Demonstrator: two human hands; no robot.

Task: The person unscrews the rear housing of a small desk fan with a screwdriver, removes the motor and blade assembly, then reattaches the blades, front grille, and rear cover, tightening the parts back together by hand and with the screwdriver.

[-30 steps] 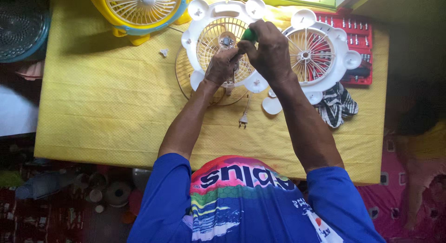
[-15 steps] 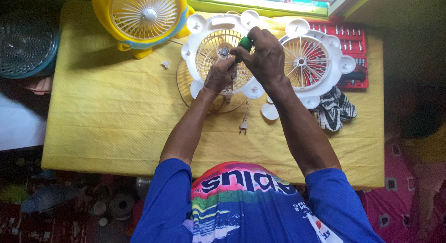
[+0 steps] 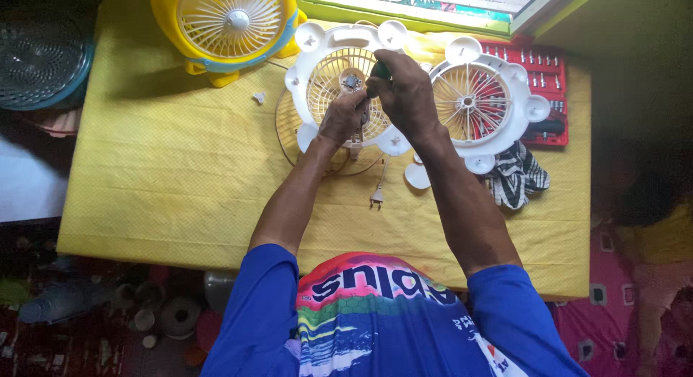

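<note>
**Both hands on the white fan shell**

The right hand (image 3: 406, 95) has its fingers wrapped tight around a green-handled screwdriver (image 3: 380, 70), tip aimed into the white fan housing (image 3: 317, 45) on the yellow desk (image 3: 166, 175). The left hand (image 3: 343, 116) has its fingers pinched together on the housing's grille, beside the hub. A second white housing (image 3: 523, 77) lies to the right.

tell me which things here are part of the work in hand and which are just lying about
In hand:
left hand steadying the white plastic fan housing
right hand with its grip on a green-handled screwdriver

Lying about:
yellow fan
second white round grille
red bit tray
striped cloth
white plug
</note>
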